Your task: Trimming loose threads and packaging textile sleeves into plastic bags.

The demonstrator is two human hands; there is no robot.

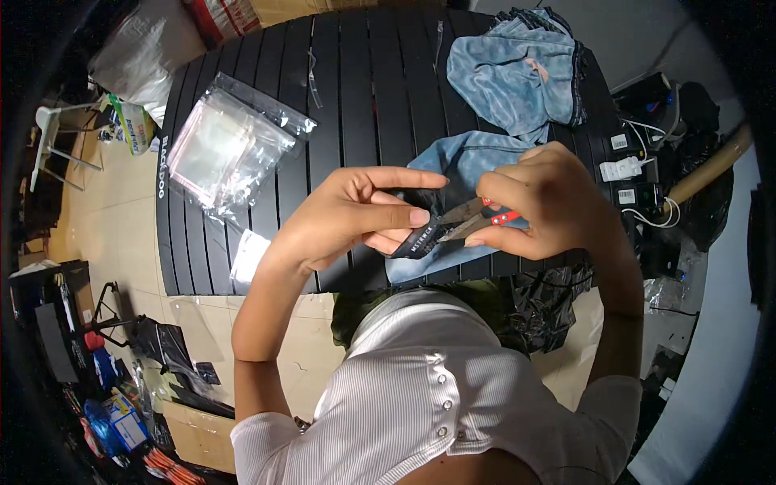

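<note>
My right hand [554, 198] is closed round a pair of thread snips [507, 217] with red handles, their two metal blades parted and pointing left. The blades meet the black waistband [418, 242] of a light blue garment [465, 162] near the table's front edge. Pale lettering runs along this band. My left hand [343, 214] pinches the band between the thumb and the bent fingers behind it, while its index finger stretches out above. Part of the garment is hidden under my hands. Farther back lies a second crumpled blue garment [513, 77] with black edging.
The black slatted table [347, 89] carries a stack of clear plastic bags [218, 149] at the left. A white power strip [621, 169] with cables sits at the right edge. Cardboard boxes [202, 436] and a white chair [56, 137] stand on the floor at the left.
</note>
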